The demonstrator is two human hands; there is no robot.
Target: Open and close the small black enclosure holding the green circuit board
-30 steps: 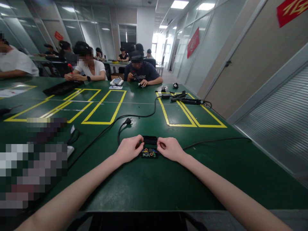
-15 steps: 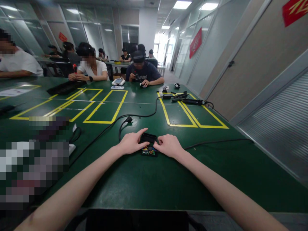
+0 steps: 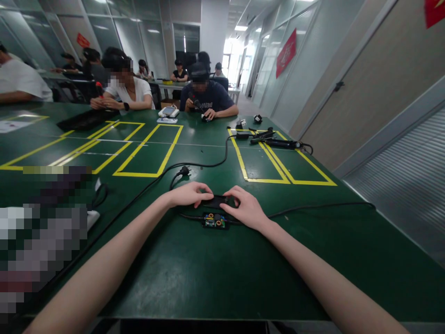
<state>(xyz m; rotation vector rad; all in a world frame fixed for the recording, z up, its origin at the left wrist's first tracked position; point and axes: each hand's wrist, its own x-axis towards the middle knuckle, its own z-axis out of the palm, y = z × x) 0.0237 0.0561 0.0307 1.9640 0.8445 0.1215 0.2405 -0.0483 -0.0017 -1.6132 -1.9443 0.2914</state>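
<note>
A black plastic casing half (image 3: pixel 216 201) lies between my two hands, just beyond an opened power adapter (image 3: pixel 215 221). My left hand (image 3: pixel 191 194) pinches the casing half at its left end. At the right end my right hand (image 3: pixel 245 207) grips it with thumb and fingers. The adapter's circuit board shows copper coils and small coloured parts in the lower black shell, resting on the green table (image 3: pixel 194 278). Black cables run out of it on both sides.
A power plug (image 3: pixel 184 171) and a long black cable (image 3: pixel 149 188) lie beyond my left hand. Black tools (image 3: pixel 278 143) rest at the far right inside yellow tape outlines. Across the table a co-worker (image 3: pixel 208 99) handles a small part. Blurred-out items (image 3: pixel 52 232) lie at the left.
My hands have drawn the casing half away from the circuit board, and both now grip its ends. The board and its cables are more exposed. The camera view has shifted slightly.
</note>
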